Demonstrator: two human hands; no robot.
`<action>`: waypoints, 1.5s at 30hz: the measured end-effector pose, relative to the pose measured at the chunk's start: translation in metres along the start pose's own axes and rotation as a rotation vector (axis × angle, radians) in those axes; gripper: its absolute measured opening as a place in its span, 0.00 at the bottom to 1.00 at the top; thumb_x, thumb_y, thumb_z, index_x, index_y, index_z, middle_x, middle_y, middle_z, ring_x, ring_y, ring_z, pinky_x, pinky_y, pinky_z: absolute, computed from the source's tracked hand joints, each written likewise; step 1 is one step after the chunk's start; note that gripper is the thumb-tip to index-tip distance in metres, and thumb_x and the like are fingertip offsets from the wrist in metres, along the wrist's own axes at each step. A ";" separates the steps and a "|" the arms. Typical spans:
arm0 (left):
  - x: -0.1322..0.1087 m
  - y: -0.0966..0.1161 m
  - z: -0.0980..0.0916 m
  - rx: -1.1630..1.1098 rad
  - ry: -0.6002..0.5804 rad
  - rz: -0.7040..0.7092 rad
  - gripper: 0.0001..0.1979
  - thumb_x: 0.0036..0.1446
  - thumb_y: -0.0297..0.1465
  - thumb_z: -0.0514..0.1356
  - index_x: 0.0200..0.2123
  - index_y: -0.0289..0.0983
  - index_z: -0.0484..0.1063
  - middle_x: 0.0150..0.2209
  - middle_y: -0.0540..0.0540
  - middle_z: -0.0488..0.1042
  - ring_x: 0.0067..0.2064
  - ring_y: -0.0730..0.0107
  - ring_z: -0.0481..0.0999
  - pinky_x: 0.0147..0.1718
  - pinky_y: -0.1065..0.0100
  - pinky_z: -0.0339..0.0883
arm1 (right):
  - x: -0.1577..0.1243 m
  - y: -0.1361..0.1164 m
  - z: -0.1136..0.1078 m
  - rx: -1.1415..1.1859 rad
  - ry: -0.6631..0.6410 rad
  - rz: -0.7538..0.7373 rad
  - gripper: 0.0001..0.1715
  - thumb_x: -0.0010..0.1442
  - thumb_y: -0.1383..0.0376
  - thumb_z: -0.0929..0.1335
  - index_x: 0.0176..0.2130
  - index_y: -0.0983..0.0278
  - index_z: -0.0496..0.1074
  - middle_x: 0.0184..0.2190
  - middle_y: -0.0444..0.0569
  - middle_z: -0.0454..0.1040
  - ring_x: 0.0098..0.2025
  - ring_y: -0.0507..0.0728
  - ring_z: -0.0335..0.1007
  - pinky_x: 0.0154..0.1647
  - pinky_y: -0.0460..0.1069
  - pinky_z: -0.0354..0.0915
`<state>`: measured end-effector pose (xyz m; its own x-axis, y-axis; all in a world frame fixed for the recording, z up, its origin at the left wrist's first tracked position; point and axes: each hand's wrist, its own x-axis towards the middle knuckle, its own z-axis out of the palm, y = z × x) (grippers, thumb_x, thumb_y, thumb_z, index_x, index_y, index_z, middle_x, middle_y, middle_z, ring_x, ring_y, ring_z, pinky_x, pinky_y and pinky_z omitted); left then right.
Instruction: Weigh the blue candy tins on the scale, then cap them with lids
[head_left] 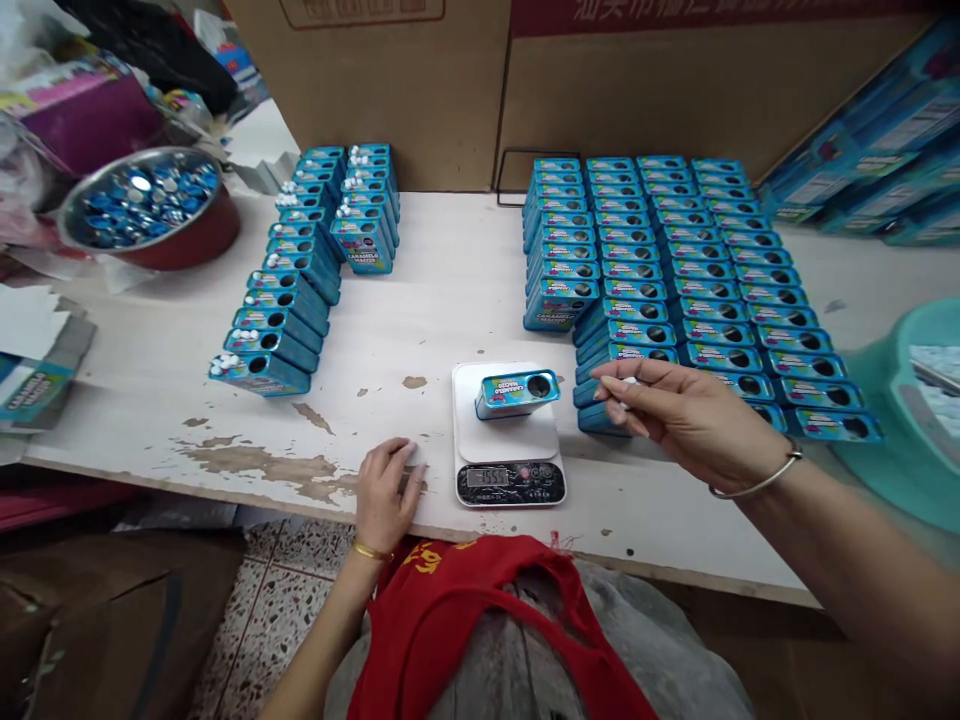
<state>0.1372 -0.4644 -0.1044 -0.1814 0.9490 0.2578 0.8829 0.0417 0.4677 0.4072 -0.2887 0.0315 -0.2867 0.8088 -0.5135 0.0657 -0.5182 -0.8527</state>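
Note:
On the white kitchen scale (466,435) stands one blue candy tin (513,392) with a round dark opening in its top. The scale has a lit display. My right hand (675,405) is raised right of the scale, over the nearest tins; thumb and fingers pinch small white candies, partly hidden by the fingers. Left of the scale, my left hand (388,490) rests on the table near its front edge, fingers lying flat and holding nothing.
Rows of blue tins (697,270) stand at the right. More tins (289,280), several topped with white candies, stand at the left. A metal bowl (214,225) holds blue caps. At far right is a turquoise tub (870,455). Cardboard boxes (420,110) line the back.

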 end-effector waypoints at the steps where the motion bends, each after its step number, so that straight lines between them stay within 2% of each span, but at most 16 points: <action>1: 0.000 0.000 0.000 0.001 0.000 -0.001 0.13 0.58 0.31 0.56 0.47 0.37 0.67 0.46 0.41 0.68 0.48 0.61 0.68 0.47 0.59 0.64 | 0.001 -0.001 0.002 -0.011 -0.007 -0.017 0.19 0.41 0.59 0.77 0.33 0.65 0.74 0.26 0.46 0.71 0.23 0.47 0.60 0.18 0.42 0.54; 6: 0.001 0.000 -0.001 0.001 -0.002 -0.005 0.13 0.59 0.31 0.56 0.47 0.37 0.67 0.46 0.41 0.68 0.47 0.61 0.68 0.47 0.59 0.64 | 0.003 0.000 0.011 -0.073 -0.052 -0.092 0.17 0.47 0.56 0.74 0.32 0.66 0.74 0.26 0.46 0.69 0.22 0.46 0.58 0.17 0.43 0.51; 10: 0.001 -0.001 -0.002 -0.012 0.004 -0.008 0.13 0.58 0.32 0.56 0.47 0.37 0.67 0.46 0.41 0.68 0.48 0.61 0.68 0.47 0.59 0.64 | -0.002 0.012 0.015 -0.275 -0.069 -0.252 0.20 0.53 0.54 0.70 0.40 0.66 0.75 0.23 0.44 0.68 0.20 0.48 0.59 0.20 0.45 0.57; 13: 0.001 -0.001 -0.003 -0.026 0.015 -0.006 0.13 0.59 0.32 0.56 0.48 0.38 0.67 0.45 0.42 0.68 0.47 0.61 0.68 0.46 0.58 0.65 | -0.005 0.023 0.018 -0.488 -0.002 -0.503 0.19 0.57 0.56 0.67 0.44 0.65 0.75 0.31 0.51 0.75 0.30 0.55 0.69 0.31 0.50 0.66; 15: 0.004 0.004 -0.004 -0.061 0.034 -0.002 0.13 0.59 0.32 0.55 0.48 0.39 0.67 0.45 0.42 0.68 0.47 0.62 0.69 0.46 0.59 0.65 | -0.006 0.028 0.021 -0.574 0.041 -0.663 0.16 0.59 0.59 0.65 0.44 0.63 0.75 0.39 0.54 0.76 0.40 0.58 0.71 0.42 0.54 0.66; 18: 0.020 0.020 -0.009 -0.149 0.076 0.021 0.15 0.60 0.32 0.54 0.51 0.40 0.65 0.46 0.42 0.67 0.49 0.62 0.68 0.47 0.59 0.66 | -0.005 0.029 0.028 -0.576 0.038 -0.753 0.15 0.60 0.62 0.65 0.44 0.62 0.76 0.40 0.54 0.76 0.43 0.58 0.71 0.45 0.53 0.65; 20: 0.041 0.035 -0.014 -0.187 0.088 0.069 0.21 0.59 0.35 0.56 0.56 0.40 0.60 0.49 0.40 0.66 0.52 0.60 0.67 0.50 0.57 0.64 | -0.005 0.029 0.034 -0.482 0.029 -0.678 0.15 0.60 0.60 0.65 0.43 0.63 0.76 0.34 0.52 0.75 0.35 0.56 0.70 0.37 0.50 0.65; 23: 0.081 0.060 -0.022 -0.172 0.049 0.201 0.36 0.54 0.42 0.60 0.62 0.39 0.50 0.55 0.37 0.62 0.56 0.55 0.62 0.54 0.53 0.59 | -0.008 0.033 0.040 -0.210 -0.025 -0.397 0.18 0.57 0.53 0.66 0.39 0.64 0.75 0.23 0.44 0.68 0.21 0.50 0.60 0.22 0.46 0.56; 25: 0.107 0.073 -0.025 -0.125 -0.025 0.310 0.40 0.52 0.46 0.61 0.62 0.39 0.49 0.54 0.36 0.64 0.55 0.53 0.63 0.53 0.52 0.58 | -0.012 0.040 0.041 -0.021 -0.058 -0.226 0.21 0.53 0.50 0.69 0.35 0.65 0.74 0.20 0.41 0.64 0.18 0.47 0.55 0.19 0.45 0.50; 28: 0.137 0.088 -0.024 -0.096 -0.163 0.443 0.26 0.57 0.43 0.58 0.55 0.38 0.60 0.44 0.41 0.71 0.45 0.59 0.70 0.45 0.58 0.63 | -0.019 0.056 0.034 0.183 -0.043 -0.063 0.23 0.48 0.49 0.71 0.32 0.65 0.72 0.22 0.41 0.64 0.17 0.44 0.53 0.20 0.43 0.47; 30: 0.155 0.094 -0.019 -0.108 -0.203 0.488 0.18 0.59 0.41 0.56 0.49 0.38 0.64 0.38 0.43 0.72 0.40 0.63 0.70 0.39 0.62 0.64 | -0.023 0.069 0.028 0.257 -0.025 0.021 0.23 0.47 0.49 0.72 0.32 0.66 0.72 0.23 0.41 0.65 0.17 0.43 0.52 0.20 0.42 0.45; 33: 0.186 0.102 -0.001 -0.127 -0.158 0.530 0.17 0.59 0.40 0.56 0.48 0.37 0.64 0.39 0.43 0.71 0.40 0.63 0.70 0.39 0.63 0.63 | -0.026 0.086 0.024 0.299 -0.005 0.088 0.25 0.45 0.48 0.73 0.30 0.67 0.72 0.22 0.41 0.65 0.16 0.42 0.50 0.19 0.42 0.40; 37: 0.229 0.110 0.035 -0.054 -0.124 0.554 0.19 0.57 0.41 0.58 0.48 0.37 0.65 0.41 0.42 0.71 0.43 0.61 0.69 0.40 0.61 0.61 | -0.025 0.097 0.026 0.319 -0.041 0.121 0.27 0.42 0.47 0.74 0.29 0.67 0.72 0.20 0.41 0.65 0.14 0.42 0.49 0.18 0.43 0.34; 41: 0.243 0.108 0.059 0.090 -0.086 0.518 0.22 0.56 0.43 0.58 0.50 0.39 0.65 0.47 0.40 0.69 0.48 0.57 0.67 0.43 0.58 0.58 | -0.025 0.107 0.023 0.306 -0.025 0.119 0.27 0.41 0.46 0.73 0.29 0.66 0.74 0.19 0.41 0.65 0.14 0.42 0.48 0.16 0.42 0.38; 43: 0.247 0.096 0.058 0.101 -0.047 0.514 0.25 0.55 0.44 0.59 0.53 0.40 0.63 0.51 0.39 0.67 0.51 0.56 0.65 0.47 0.57 0.56 | -0.024 0.118 0.015 0.268 0.052 0.138 0.27 0.39 0.45 0.74 0.29 0.64 0.76 0.19 0.43 0.67 0.16 0.45 0.54 0.15 0.42 0.47; 45: 0.257 0.075 0.048 0.106 0.029 0.454 0.26 0.55 0.44 0.58 0.54 0.39 0.61 0.53 0.38 0.66 0.54 0.56 0.63 0.50 0.57 0.54 | -0.020 0.133 0.004 0.226 0.131 0.174 0.28 0.37 0.44 0.74 0.32 0.60 0.79 0.23 0.46 0.72 0.20 0.50 0.62 0.17 0.44 0.58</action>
<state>0.1774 -0.2025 -0.0434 0.2230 0.8693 0.4411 0.9147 -0.3430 0.2137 0.4179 -0.3752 -0.0708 -0.1632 0.7241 -0.6701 -0.1155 -0.6885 -0.7160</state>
